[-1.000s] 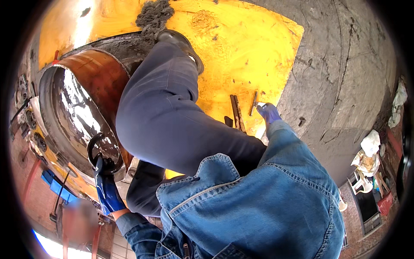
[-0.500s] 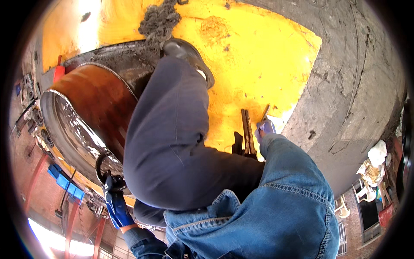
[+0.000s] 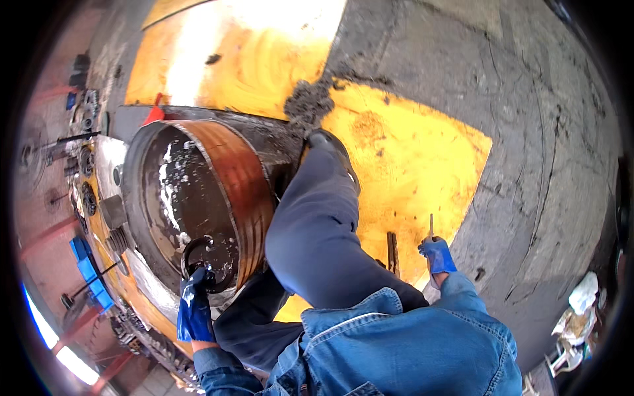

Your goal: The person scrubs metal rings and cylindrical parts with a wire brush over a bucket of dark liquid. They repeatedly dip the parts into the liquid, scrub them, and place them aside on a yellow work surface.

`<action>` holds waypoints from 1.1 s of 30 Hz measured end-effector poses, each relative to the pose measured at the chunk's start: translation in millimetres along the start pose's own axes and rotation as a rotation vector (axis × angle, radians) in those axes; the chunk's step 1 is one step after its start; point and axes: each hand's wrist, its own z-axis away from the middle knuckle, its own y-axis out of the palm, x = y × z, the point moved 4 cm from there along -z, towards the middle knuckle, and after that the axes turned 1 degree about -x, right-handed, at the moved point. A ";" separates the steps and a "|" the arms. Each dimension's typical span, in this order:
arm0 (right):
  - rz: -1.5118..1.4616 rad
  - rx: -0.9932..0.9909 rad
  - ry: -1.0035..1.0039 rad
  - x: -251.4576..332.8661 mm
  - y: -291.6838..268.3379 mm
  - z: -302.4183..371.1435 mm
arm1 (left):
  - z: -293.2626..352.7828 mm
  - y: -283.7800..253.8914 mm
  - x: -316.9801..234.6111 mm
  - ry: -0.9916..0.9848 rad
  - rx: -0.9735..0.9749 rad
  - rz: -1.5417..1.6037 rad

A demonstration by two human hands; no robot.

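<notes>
Left hand [image 3: 195, 305], in a blue glove, is down at the near lip of the big rusty steel drum [image 3: 244, 191], fingers curled shut around a dark ring-shaped handle [image 3: 198, 254] that sits against the drum's wet, shiny inside. The drum lies tipped on its side, open mouth facing left, its ribbed orange-brown wall toward the person's raised leg [image 3: 317, 237] in grey-blue trousers. That leg is bent up, the dark shoe [image 3: 333, 148] braced by the drum's far edge, right beside a clump of grey debris [image 3: 307, 102].

Over to the right hand [image 3: 437, 256], also blue-gloved, closed around a thin metal rod [image 3: 431, 228] that pokes upward from the fist. Just to its left a flat dark metal bar [image 3: 392, 254] lies on the ground.

Underneath it all, a large yellow painted patch [image 3: 409, 158] covers the floor, meeting rough grey concrete [image 3: 528, 132] to the right. Denim jacket [image 3: 409, 350] fills the bottom. Far left, a blue rectangular box-like piece [image 3: 84, 267] sits among machine parts, and a small red piece [image 3: 154, 113] peeks behind the drum. Lower right, crumpled whitish wrapping [image 3: 581, 303] lies at the edge.
</notes>
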 end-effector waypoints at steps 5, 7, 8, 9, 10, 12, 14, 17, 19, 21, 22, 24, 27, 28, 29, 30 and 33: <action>-0.118 0.316 -0.317 233.3 68.5 26.0 | -24.8 4.2 1.8 0.043 -0.025 -0.037; -0.022 0.369 -0.612 361.2 114.4 175.8 | -11.6 -8.2 21.5 0.102 0.096 0.148; -0.134 0.485 -0.708 390.7 130.1 201.4 | -12.6 -4.0 22.2 0.124 0.134 0.192; -0.235 0.621 -0.797 414.9 145.4 226.1 | -10.9 0.4 27.1 0.143 0.157 0.242; -0.306 0.685 -0.884 440.1 148.5 268.0 | -11.5 12.4 23.0 0.169 0.188 0.271; -0.458 0.883 -1.045 469.9 163.9 335.3 | -12.0 22.9 22.2 0.212 0.220 0.353; -0.463 0.949 -1.099 471.7 182.7 387.3 | -22.2 32.5 30.2 0.231 0.254 0.456; -0.293 0.938 -1.100 482.9 238.0 434.0 | -30.7 28.5 43.9 0.318 0.257 0.598; -0.202 0.961 -1.043 514.9 274.0 428.8 | 16.2 42.4 17.6 0.526 0.191 0.475; -0.128 0.877 -1.256 496.2 300.1 494.4 | 37.6 39.1 13.2 0.521 0.122 0.610; -0.187 0.876 -1.246 483.4 315.2 510.5 | 30.7 43.8 14.0 0.413 0.095 0.570; -0.112 1.069 -1.175 450.1 348.6 510.4 | 19.3 43.4 14.0 0.261 0.100 0.565; 0.202 1.059 -1.037 379.3 374.3 500.0 | 28.2 40.2 5.9 0.211 0.129 0.546; 0.222 1.048 -1.078 355.0 390.1 480.7 | 15.5 45.0 11.5 0.243 0.160 0.548; 0.328 1.059 -1.075 332.5 394.6 482.7 | 2.2 47.4 18.9 0.276 0.188 0.553; 0.439 1.049 -1.221 320.8 405.6 463.7 | -8.0 53.0 23.7 0.286 0.156 0.505; 0.579 0.972 -1.410 289.6 403.0 475.3 | 2.0 57.2 22.9 0.234 0.281 0.628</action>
